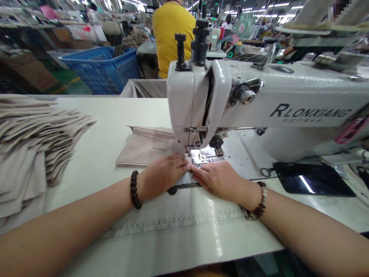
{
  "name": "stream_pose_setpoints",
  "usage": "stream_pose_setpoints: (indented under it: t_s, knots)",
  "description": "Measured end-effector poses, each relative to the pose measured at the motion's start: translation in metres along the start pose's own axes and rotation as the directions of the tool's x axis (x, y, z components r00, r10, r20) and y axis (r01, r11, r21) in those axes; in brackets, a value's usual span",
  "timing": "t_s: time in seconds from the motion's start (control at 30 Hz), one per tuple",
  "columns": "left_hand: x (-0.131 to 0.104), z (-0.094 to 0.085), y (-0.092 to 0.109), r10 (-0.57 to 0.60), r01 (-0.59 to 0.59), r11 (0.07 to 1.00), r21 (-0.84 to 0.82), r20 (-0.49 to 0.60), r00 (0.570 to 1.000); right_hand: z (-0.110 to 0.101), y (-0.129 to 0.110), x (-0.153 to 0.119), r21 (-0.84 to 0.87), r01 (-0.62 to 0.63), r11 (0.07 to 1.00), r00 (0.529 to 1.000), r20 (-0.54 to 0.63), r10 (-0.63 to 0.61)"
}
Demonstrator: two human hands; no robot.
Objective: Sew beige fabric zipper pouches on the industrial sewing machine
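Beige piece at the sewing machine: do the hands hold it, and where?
The left hand rests on the right end of the beige piece, the right hand close beside. Whether either hand pinches it can't be told.

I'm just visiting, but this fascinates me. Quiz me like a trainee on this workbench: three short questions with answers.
1. True or false: the left hand touches the beige fabric piece.
2. Where does the black-screened device lie?
A: on the fabric stack
B: to the right of the right hand
C: inside the blue basket
3. Fill in: a printed ____ runs across the table.

Key:
1. True
2. B
3. ruler scale
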State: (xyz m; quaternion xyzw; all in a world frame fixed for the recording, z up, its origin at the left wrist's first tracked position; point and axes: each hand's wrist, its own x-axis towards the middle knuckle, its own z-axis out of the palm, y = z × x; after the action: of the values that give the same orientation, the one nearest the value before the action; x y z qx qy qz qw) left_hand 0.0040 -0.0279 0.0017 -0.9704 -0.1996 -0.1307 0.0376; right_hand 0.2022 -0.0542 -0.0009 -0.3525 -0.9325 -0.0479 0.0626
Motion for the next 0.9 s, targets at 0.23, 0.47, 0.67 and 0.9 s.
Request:
stream_pose_setpoints:
  t_s: [0.23,0.47,0.67,0.9]
  knots:
    - [0.009,0.003,-0.015,-0.079,0.079,0.997,-0.008,-0.014,0.997,0.005,0.003,0.002,-0.002,-0.003,1.0,0.999,-0.032,0.003]
    - [0.016,0.004,-0.023,-0.131,0.13,0.989,0.065,0.006,0.991,0.005,0.002,0.002,-0.009,-0.009,1.0,1.0,-0.02,0.009]
    - [0.019,0.003,-0.025,-0.11,0.113,0.99,0.08,-0.037,0.993,0.005,0.003,0.002,-0.007,-0.017,1.0,1.0,-0.013,0.017]
    - [0.02,0.003,-0.022,-0.123,0.124,0.989,0.084,-0.011,0.992,0.006,0.002,0.003,-0.009,-0.015,1.0,0.999,-0.032,0.015]
